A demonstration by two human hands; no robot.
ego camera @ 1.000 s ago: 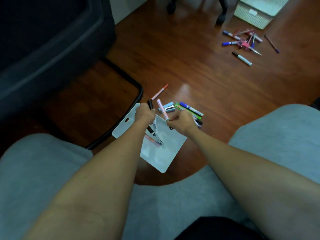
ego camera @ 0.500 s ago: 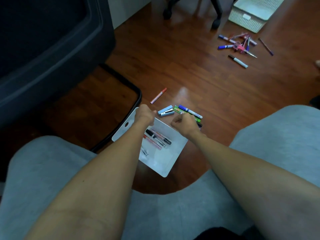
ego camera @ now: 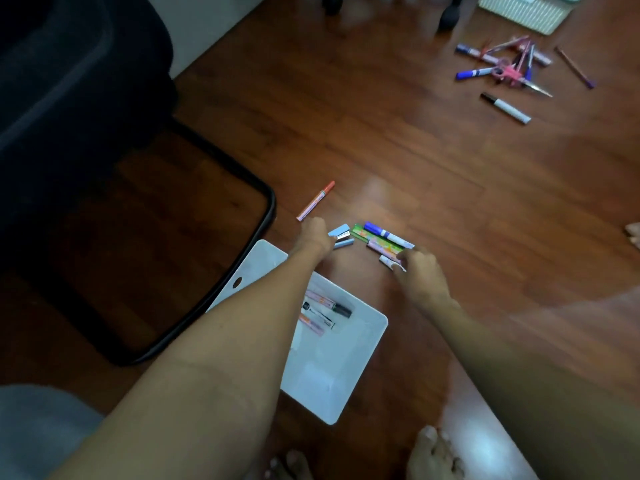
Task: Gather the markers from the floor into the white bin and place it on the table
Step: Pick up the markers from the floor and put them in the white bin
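On the wooden floor [ego camera: 398, 143], just in front of the person's bare feet [ego camera: 433, 452], the white bin [ego camera: 346, 372] lies with its open top toward the camera. A few markers in the bin [ego camera: 325, 308] rest against its far inner side, partly hidden by the left forearm.

The left hand [ego camera: 313, 233] reaches past the bin's far rim and sits on the light blue stapler-like item [ego camera: 341, 236], fingers curled over its near end; whether it actually clamps the item I cannot tell. Just beyond that hand an orange marker [ego camera: 316, 200] lies alone, slanted. The right hand [ego camera: 417, 266] is down on the floor with its fingers closed around a white marker [ego camera: 389, 262], at the near edge of a small cluster: a blue-capped marker [ego camera: 388, 234], a green marker [ego camera: 362, 233] and a pink patterned marker [ego camera: 384, 247], all lying side by side and touching.

Well apart, toward the far right corner of the floor, a second pile of markers [ego camera: 502, 64] lies jumbled together with a pair of pink-handled scissors [ego camera: 512, 76], a black-capped white marker [ego camera: 505, 107] just beside it. A pale slatted basket [ego camera: 519, 10] stands behind that pile. A black chair frame [ego camera: 242, 188] curves along the floor left of the bin.
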